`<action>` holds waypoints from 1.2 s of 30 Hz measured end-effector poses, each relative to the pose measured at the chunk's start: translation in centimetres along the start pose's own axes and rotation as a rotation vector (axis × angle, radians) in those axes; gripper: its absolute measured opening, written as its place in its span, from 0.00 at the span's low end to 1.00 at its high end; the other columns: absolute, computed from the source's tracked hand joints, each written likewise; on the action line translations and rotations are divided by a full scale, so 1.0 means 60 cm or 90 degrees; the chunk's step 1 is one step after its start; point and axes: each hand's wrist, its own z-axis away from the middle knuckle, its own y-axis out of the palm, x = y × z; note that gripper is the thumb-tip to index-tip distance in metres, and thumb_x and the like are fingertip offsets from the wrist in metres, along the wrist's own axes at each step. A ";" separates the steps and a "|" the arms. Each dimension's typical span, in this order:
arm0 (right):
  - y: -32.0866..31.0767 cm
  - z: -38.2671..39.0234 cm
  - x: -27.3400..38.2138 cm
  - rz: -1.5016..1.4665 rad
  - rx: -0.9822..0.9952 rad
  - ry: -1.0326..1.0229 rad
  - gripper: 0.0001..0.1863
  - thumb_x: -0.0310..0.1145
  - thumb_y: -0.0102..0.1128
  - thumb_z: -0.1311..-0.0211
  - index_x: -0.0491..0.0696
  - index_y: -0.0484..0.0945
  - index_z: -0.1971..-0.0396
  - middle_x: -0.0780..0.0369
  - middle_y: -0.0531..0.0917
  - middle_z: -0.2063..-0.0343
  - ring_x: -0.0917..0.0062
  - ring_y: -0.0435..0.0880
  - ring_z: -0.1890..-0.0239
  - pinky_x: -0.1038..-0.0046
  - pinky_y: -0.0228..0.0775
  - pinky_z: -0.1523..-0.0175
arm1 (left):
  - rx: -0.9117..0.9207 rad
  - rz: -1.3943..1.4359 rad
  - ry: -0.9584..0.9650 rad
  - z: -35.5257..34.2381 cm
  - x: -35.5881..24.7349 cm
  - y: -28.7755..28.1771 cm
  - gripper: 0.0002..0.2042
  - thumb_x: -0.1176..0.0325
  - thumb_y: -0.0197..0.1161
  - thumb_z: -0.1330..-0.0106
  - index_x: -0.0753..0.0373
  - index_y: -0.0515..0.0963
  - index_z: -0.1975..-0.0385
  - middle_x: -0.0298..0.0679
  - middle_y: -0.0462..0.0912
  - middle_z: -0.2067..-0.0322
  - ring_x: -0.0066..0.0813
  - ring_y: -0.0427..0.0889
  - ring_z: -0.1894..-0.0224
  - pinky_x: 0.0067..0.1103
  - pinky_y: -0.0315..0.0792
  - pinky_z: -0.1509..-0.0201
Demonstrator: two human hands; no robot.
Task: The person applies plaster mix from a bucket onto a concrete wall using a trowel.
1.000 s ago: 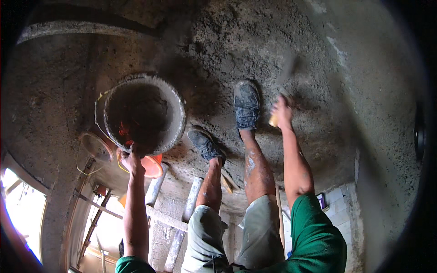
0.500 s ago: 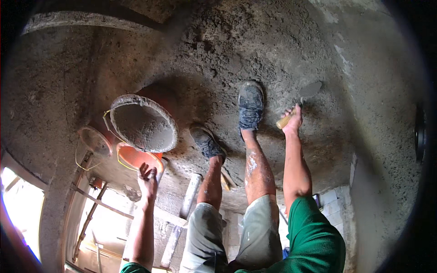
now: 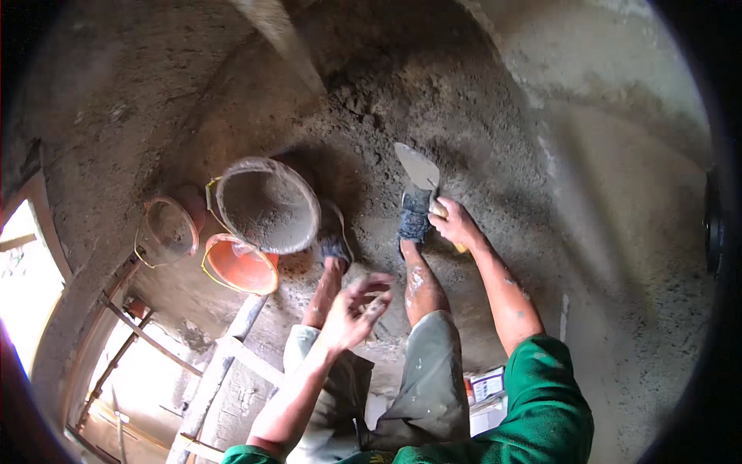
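Note:
My right hand [image 3: 454,226] grips a trowel by its wooden handle, the flat pointed blade [image 3: 417,162] reaching up over my right shoe [image 3: 414,215]. My left hand [image 3: 363,301] is raised over my lap, fingers loosely bent and apart, holding nothing. To the upper left of it stands a large mortar-crusted bucket [image 3: 270,166] with grey mix inside, beside my left shoe. Just below that bucket is an orange bucket [image 3: 236,264] with a yellow handle. A smaller, dirty orange bucket [image 3: 171,228] stands farther left.
Rough mortar [image 3: 363,108] covers the grey floor around my feet. A plastered wall [image 3: 618,232] runs along the right. Bright openings [image 3: 27,274] lie at the left. A white-smeared pole with crosspieces [image 3: 246,325] is at the lower left, and a small printed package [image 3: 485,385] shows by my right thigh.
My left hand has released the large bucket, which now sits more to the right of its half-second-ago place, and has moved right. My right hand has swung the trowel leftward over the right shoe.

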 end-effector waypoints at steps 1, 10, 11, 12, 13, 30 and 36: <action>-0.009 0.012 0.013 0.002 -0.012 0.019 0.21 0.36 0.62 0.47 0.41 0.72 0.56 0.50 0.81 0.69 0.64 0.81 0.71 0.67 0.73 0.64 | 0.046 0.018 0.035 -0.014 -0.012 0.010 0.16 0.70 0.57 0.34 0.66 0.69 0.48 0.40 0.79 0.58 0.25 0.78 0.55 0.23 0.72 0.48; -0.112 -0.109 0.080 0.490 0.034 -0.039 0.13 0.36 0.53 0.46 0.43 0.73 0.64 0.47 0.79 0.62 0.50 0.76 0.56 0.55 0.69 0.53 | 0.090 -0.401 0.049 -0.125 0.091 0.029 0.13 0.63 0.59 0.39 0.64 0.77 0.59 0.48 0.82 0.64 0.42 0.82 0.60 0.29 0.76 0.54; -0.127 -0.170 0.104 0.560 0.001 -0.070 0.13 0.34 0.47 0.43 0.44 0.73 0.61 0.47 0.79 0.62 0.51 0.77 0.57 0.54 0.69 0.53 | 0.113 -0.346 0.011 -0.126 0.111 0.028 0.13 0.61 0.59 0.39 0.64 0.78 0.63 0.48 0.82 0.66 0.44 0.82 0.61 0.31 0.76 0.55; -0.140 -0.247 0.131 0.570 -0.062 -0.073 0.13 0.34 0.45 0.41 0.44 0.72 0.61 0.46 0.78 0.62 0.51 0.77 0.58 0.54 0.70 0.54 | 0.114 -0.396 0.004 -0.131 0.129 0.029 0.11 0.62 0.59 0.40 0.63 0.78 0.64 0.49 0.82 0.66 0.46 0.81 0.63 0.34 0.75 0.58; -0.160 -0.329 0.158 0.698 -0.089 -0.161 0.13 0.34 0.44 0.39 0.43 0.72 0.61 0.44 0.78 0.63 0.50 0.77 0.58 0.54 0.70 0.54 | 0.084 -0.381 0.016 -0.137 0.143 0.036 0.11 0.62 0.59 0.40 0.63 0.78 0.64 0.49 0.82 0.66 0.46 0.81 0.63 0.34 0.75 0.58; 0.024 -0.241 -0.052 0.679 0.038 -0.079 0.13 0.33 0.45 0.39 0.43 0.70 0.57 0.43 0.80 0.69 0.51 0.82 0.64 0.52 0.74 0.60 | 0.012 -0.312 -0.058 -0.144 0.178 0.102 0.12 0.60 0.57 0.36 0.64 0.74 0.70 0.52 0.78 0.73 0.54 0.79 0.66 0.39 0.72 0.63; -0.085 -0.554 0.155 0.746 -0.251 -0.279 0.12 0.30 0.53 0.47 0.39 0.75 0.84 0.52 0.72 0.88 0.66 0.69 0.88 0.62 0.58 0.82 | 0.077 -0.307 -0.080 -0.146 0.183 0.119 0.13 0.59 0.56 0.36 0.64 0.74 0.69 0.52 0.79 0.73 0.54 0.79 0.66 0.40 0.73 0.61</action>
